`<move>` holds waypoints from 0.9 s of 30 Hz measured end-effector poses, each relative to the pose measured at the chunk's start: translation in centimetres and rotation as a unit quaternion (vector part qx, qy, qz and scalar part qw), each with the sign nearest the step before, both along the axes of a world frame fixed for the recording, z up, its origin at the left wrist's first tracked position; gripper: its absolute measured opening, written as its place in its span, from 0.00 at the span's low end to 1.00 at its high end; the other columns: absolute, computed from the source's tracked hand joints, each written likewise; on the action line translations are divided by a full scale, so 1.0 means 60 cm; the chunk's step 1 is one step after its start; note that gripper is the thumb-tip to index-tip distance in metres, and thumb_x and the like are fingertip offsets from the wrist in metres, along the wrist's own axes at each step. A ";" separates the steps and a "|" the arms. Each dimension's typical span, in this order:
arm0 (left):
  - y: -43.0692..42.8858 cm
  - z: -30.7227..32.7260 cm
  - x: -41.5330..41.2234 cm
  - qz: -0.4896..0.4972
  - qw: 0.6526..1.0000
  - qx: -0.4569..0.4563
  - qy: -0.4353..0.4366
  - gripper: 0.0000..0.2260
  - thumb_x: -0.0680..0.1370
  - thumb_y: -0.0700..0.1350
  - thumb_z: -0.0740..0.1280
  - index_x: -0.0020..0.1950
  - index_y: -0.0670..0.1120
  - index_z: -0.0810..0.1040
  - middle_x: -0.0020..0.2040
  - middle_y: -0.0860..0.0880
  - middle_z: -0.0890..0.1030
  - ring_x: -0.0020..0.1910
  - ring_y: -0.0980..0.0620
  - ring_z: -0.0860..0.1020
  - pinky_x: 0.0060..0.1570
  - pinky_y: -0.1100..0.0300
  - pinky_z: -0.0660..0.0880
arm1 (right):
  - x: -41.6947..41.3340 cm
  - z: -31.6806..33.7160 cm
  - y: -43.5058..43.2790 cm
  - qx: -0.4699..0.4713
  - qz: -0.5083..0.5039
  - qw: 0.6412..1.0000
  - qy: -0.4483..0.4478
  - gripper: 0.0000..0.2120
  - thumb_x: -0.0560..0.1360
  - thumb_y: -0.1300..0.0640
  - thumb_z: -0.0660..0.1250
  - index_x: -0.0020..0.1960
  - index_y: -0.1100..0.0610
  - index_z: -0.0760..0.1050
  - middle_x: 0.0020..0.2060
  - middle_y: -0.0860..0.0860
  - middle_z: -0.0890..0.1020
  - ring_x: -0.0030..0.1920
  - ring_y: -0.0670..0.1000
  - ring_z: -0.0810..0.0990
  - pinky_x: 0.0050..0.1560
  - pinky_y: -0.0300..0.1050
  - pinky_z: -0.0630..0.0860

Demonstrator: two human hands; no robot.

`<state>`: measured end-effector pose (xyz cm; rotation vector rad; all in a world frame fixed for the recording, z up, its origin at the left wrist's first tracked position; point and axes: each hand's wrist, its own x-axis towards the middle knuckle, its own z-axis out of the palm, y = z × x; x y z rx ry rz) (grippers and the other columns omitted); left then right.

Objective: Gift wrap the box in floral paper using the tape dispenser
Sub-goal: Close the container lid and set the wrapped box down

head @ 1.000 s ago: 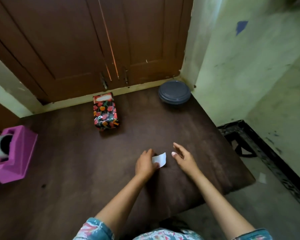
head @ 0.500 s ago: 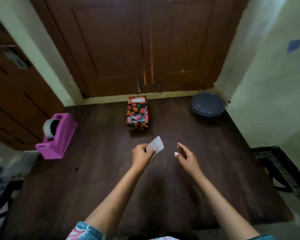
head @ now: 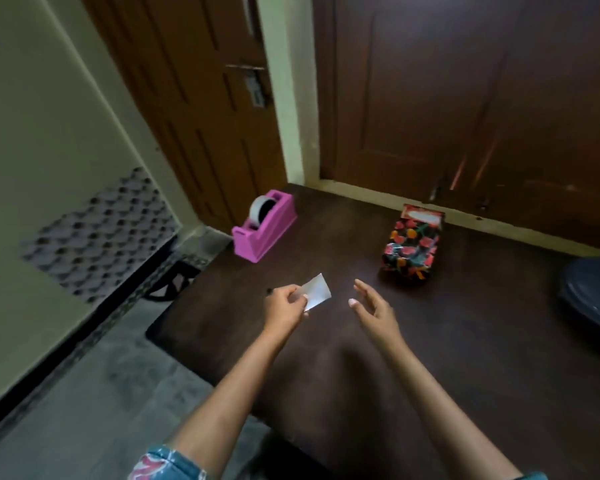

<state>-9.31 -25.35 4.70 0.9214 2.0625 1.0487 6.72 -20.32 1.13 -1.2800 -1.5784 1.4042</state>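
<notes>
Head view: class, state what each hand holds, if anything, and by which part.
The left hand pinches a small white rectangular slip by its near left end; the rest sticks out free. The right hand holds nothing, fingers relaxed.

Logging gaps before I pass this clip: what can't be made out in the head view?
Head view only:
- White slip pinched in the left hand: paper or tape unclear, small and blurred.
- Wrapped box: underside and far sides face away, so taped seams are hidden.
- Dark round dish: cut off by the right edge.
- Tape dispenser: cutter too small to see.
- Patterned wall panel: smeared by motion blur.
</notes>
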 end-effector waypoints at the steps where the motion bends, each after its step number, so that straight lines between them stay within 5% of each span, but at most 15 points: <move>1: -0.006 0.003 -0.010 0.013 1.000 -0.002 0.002 0.05 0.73 0.36 0.65 0.41 0.41 0.81 0.39 0.44 0.80 0.36 0.48 0.82 0.43 0.52 0.81 | -0.012 -0.001 -0.001 -0.003 0.013 1.000 0.007 0.22 0.76 0.63 0.64 0.69 0.59 0.67 0.66 0.53 0.73 0.63 0.43 0.70 0.63 0.37 0.66; 6: -0.023 0.015 -0.070 0.033 0.999 -0.012 0.004 0.04 0.71 0.37 0.65 0.40 0.42 0.80 0.38 0.45 0.81 0.36 0.48 0.83 0.41 0.57 0.79 | -0.079 0.001 0.000 -0.019 0.054 0.998 0.014 0.21 0.76 0.62 0.64 0.69 0.58 0.68 0.67 0.53 0.73 0.65 0.45 0.70 0.68 0.43 0.66; 12: 0.000 -0.003 -0.169 0.023 1.000 0.000 -0.021 0.01 0.73 0.38 0.67 0.42 0.43 0.79 0.40 0.45 0.81 0.38 0.48 0.81 0.46 0.49 0.80 | -0.167 0.002 0.017 -0.020 0.062 0.998 -0.003 0.21 0.76 0.61 0.64 0.69 0.56 0.68 0.67 0.52 0.72 0.67 0.49 0.70 0.68 0.44 0.66; 15: 0.019 -0.015 -0.229 -0.001 1.000 -0.003 -0.030 0.03 0.74 0.39 0.68 0.46 0.43 0.78 0.46 0.42 0.81 0.46 0.44 0.81 0.42 0.56 0.79 | -0.224 0.000 0.017 -0.018 0.044 0.999 -0.011 0.22 0.77 0.61 0.64 0.70 0.56 0.67 0.67 0.52 0.72 0.67 0.49 0.70 0.67 0.43 0.66; 19: 0.040 -0.025 -0.331 -0.055 0.997 0.020 -0.042 0.04 0.74 0.38 0.66 0.47 0.42 0.79 0.42 0.45 0.80 0.38 0.50 0.80 0.31 0.68 0.74 | -0.322 -0.003 0.003 -0.013 0.007 1.000 -0.014 0.22 0.77 0.61 0.64 0.70 0.55 0.67 0.67 0.50 0.71 0.67 0.48 0.70 0.67 0.43 0.67; 24: 0.024 -0.027 -0.504 -0.112 0.991 0.014 -0.067 0.04 0.74 0.36 0.66 0.46 0.43 0.78 0.43 0.44 0.80 0.37 0.51 0.79 0.42 0.53 0.80 | -0.481 -0.004 -0.053 -0.036 -0.060 0.998 -0.007 0.21 0.76 0.63 0.64 0.69 0.56 0.68 0.66 0.51 0.72 0.67 0.49 0.70 0.67 0.44 0.67; 27: 0.008 -0.019 -0.595 -0.106 0.990 0.001 -0.091 0.06 0.75 0.36 0.65 0.50 0.42 0.79 0.48 0.42 0.80 0.44 0.47 0.79 0.45 0.54 0.81 | -0.569 0.011 -0.071 -0.049 -0.071 0.996 -0.004 0.21 0.76 0.65 0.64 0.68 0.57 0.68 0.65 0.52 0.73 0.66 0.50 0.71 0.67 0.45 0.67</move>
